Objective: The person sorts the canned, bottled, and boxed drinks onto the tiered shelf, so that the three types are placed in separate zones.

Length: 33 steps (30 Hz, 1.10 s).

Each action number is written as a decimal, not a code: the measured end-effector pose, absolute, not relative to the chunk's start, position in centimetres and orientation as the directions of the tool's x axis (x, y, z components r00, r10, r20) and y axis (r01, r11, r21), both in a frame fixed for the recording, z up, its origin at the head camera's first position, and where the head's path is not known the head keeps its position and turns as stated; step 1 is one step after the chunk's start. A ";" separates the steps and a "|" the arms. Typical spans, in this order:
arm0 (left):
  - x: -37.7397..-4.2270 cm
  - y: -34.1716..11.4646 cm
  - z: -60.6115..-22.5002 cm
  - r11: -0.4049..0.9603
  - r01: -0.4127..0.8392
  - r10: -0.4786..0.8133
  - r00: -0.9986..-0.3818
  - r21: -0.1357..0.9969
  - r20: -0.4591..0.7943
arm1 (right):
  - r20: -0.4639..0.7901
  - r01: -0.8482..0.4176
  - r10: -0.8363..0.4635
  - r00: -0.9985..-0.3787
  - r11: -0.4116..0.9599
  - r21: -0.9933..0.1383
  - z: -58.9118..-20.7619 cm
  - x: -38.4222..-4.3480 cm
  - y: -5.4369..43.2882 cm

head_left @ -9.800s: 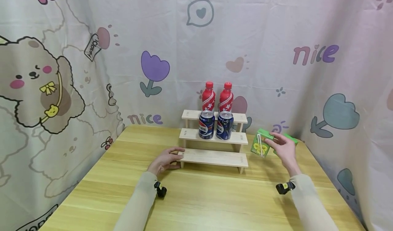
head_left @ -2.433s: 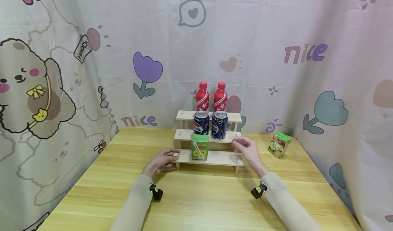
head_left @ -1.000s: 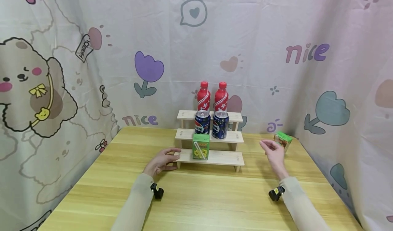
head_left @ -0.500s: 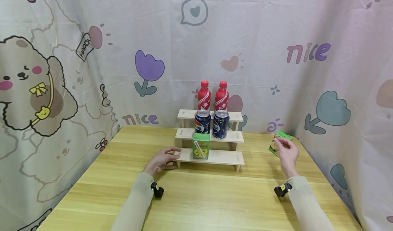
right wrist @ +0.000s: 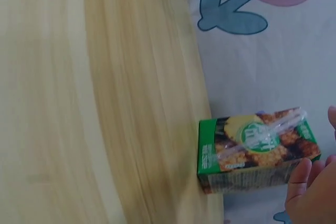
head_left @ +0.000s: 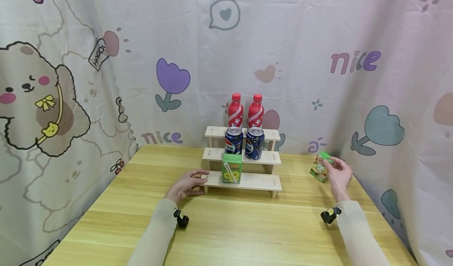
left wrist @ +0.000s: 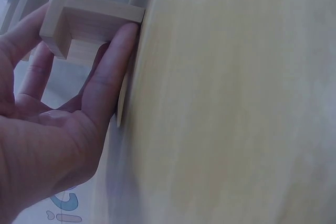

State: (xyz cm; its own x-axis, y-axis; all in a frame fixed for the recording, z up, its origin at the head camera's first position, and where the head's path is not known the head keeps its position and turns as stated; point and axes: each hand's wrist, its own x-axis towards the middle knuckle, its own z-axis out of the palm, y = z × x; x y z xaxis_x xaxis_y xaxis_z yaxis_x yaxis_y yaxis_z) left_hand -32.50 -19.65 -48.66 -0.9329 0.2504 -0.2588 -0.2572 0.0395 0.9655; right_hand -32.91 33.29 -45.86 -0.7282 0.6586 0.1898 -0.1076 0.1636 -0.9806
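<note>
At the left end of a three-tier wooden shelf [head_left: 262, 181], my left hand [head_left: 185, 185] grips the lowest board, fingers on top and thumb low by its leg [left wrist: 100, 14]. My right hand [head_left: 340, 175] reaches over a green juice box [head_left: 318, 169] with a brown fruit picture, on the table's right side. In the right wrist view, the thumb [right wrist: 299, 182] is right at the box's corner, while another fingertip stays apart from it. A clear-wrapped straw [right wrist: 262, 135] crosses the box front. Another green juice box [head_left: 231, 169], with yellow flowers, stands on the lowest board.
Two blue cola cans [head_left: 254, 144] stand on the middle board. Two red bottles [head_left: 255, 112] stand on the top board. Behind the wooden table [head_left: 247, 230] hangs a printed curtain [head_left: 301, 42].
The flowered juice box went from the table at right to the lowest board. My right hand then let go and moved right to the other box. My left hand stays on the shelf.
</note>
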 end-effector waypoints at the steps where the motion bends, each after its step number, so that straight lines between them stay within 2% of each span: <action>1: -32.5 -19.7 -48.6 0.040 -0.259 0.250 -0.933 0.965 -0.260 | 0.180 -0.081 0.659 -0.730 0.178 -0.981 -45.9 -32.9 33.4; 15: -32.5 -19.6 -48.6 0.048 -0.259 0.254 -0.931 0.965 -0.263 | 0.094 0.027 0.639 -0.763 0.177 -0.984 -46.7 -33.7 34.5; 33: -32.4 -19.6 -48.5 0.050 -0.261 0.248 -0.932 0.964 -0.265 | 0.125 -0.025 0.599 -0.791 0.173 -0.985 -47.0 -33.7 35.0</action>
State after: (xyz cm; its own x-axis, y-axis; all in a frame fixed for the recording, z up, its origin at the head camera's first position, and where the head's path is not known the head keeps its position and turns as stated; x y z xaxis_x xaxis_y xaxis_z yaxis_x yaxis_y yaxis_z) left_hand -32.40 -19.59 -48.47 -0.9316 0.2483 -0.2655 -0.2614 0.0501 0.9639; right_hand -33.71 34.99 -47.04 -0.7910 0.5988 0.1253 -0.0250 0.1731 -0.9846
